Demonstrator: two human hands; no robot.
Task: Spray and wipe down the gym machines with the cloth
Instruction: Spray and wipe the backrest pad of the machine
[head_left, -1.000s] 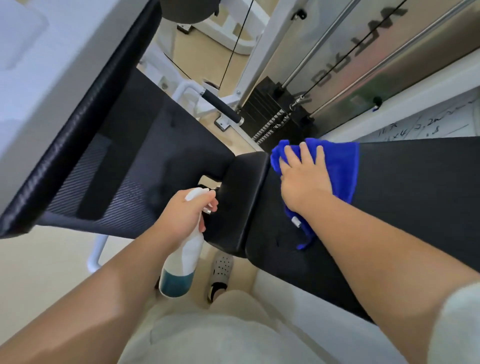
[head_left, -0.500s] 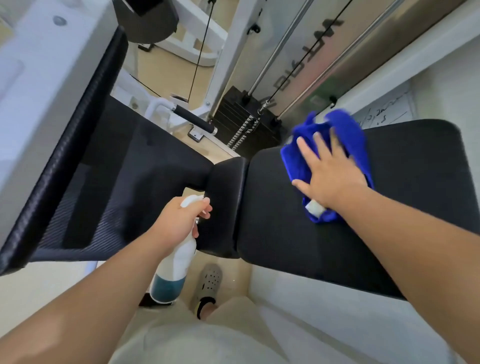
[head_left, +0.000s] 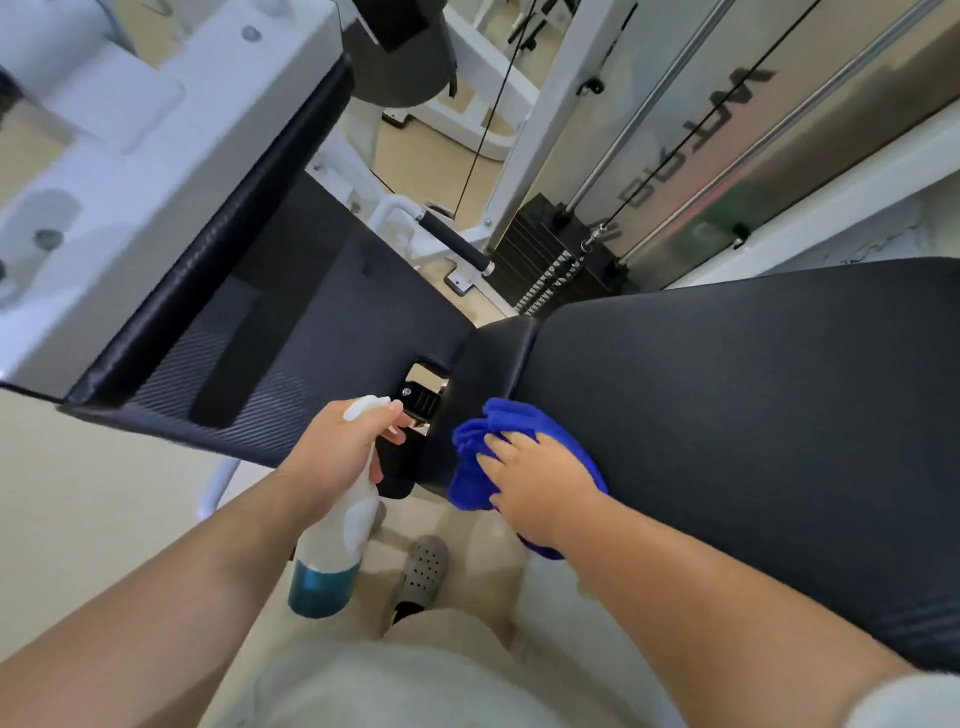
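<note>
While left hand (head_left: 337, 449) grips spray bottle (head_left: 332, 551), right hand (head_left: 543, 480) lies flat.
Straight fingers (head_left: 503, 446) press blue cloth (head_left: 467, 486) onto bench pad (head_left: 727, 415).

The floor (head_left: 98, 525) is pale beige and smooth, evenly lit by soft light. Beyond it stands a black weight stack (head_left: 540, 244) with two steel guide rods (head_left: 649, 111) rising from it, in front of a brushed metal panel (head_left: 810, 93) bearing dark lettering. A white upright post (head_left: 545, 104) stands just beside the stack, and a thin black cable (head_left: 488, 119) runs down nearby. A black foam-covered handle (head_left: 454, 241) sits low near the stack. A white ledge (head_left: 852, 195) borders the panel on the right.
</note>
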